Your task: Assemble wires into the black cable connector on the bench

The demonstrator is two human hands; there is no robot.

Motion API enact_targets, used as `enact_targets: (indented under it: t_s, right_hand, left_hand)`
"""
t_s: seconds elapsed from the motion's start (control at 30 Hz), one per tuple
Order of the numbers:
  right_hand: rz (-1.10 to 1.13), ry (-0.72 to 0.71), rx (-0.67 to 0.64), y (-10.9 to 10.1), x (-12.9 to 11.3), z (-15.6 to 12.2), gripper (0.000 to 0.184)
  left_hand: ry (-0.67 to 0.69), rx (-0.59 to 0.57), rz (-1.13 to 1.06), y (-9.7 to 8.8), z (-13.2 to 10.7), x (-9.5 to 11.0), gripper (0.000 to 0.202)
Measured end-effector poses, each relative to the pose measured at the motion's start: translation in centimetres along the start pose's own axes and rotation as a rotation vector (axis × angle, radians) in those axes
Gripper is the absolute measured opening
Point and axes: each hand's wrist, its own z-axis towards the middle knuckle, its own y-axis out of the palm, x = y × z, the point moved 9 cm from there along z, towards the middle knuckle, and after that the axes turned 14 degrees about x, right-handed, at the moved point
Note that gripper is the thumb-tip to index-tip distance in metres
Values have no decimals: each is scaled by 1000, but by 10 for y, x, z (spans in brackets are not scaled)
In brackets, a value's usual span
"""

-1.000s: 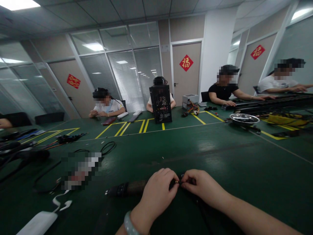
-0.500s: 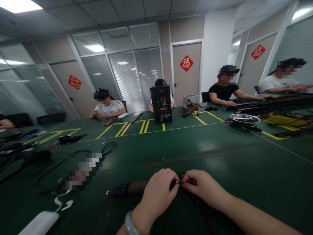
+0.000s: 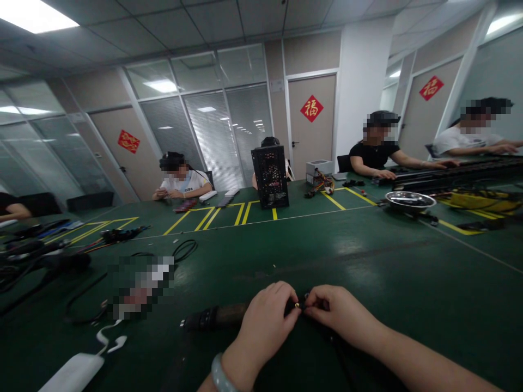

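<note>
Low in the view, my left hand (image 3: 267, 321) and my right hand (image 3: 337, 313) meet over the green mat, fingertips almost touching. Both pinch a small black cable connector with a gold tip (image 3: 297, 306); the fingers hide most of it. A thin black cable (image 3: 339, 354) seems to run down from it toward me. Just left of my left hand lies a thick black and brown cable sleeve (image 3: 216, 317). A pale green bangle (image 3: 220, 373) circles my left wrist.
The green work table (image 3: 368, 256) has yellow tape lines. A black computer case (image 3: 270, 177), a steel bowl (image 3: 404, 200), coiled black cables (image 3: 183, 251) and a pixelated object (image 3: 141, 287) stand on it. Several co-workers sit at the far side.
My hands stay pinched together on the connector, and its gold tip shows a little more. The whole scene has shifted slightly down and right in the view.
</note>
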Motion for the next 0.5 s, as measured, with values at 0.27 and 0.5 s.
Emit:
enact_targets:
  t_s: [0.27, 0.5]
  right_hand:
    - [12, -23, 37, 0, 1, 1, 8]
    - [-28, -25, 84, -9, -8, 1, 10]
  left_hand:
    - [37, 29, -37, 0, 0, 3, 9]
    - [36, 62, -101, 1, 0, 1, 14]
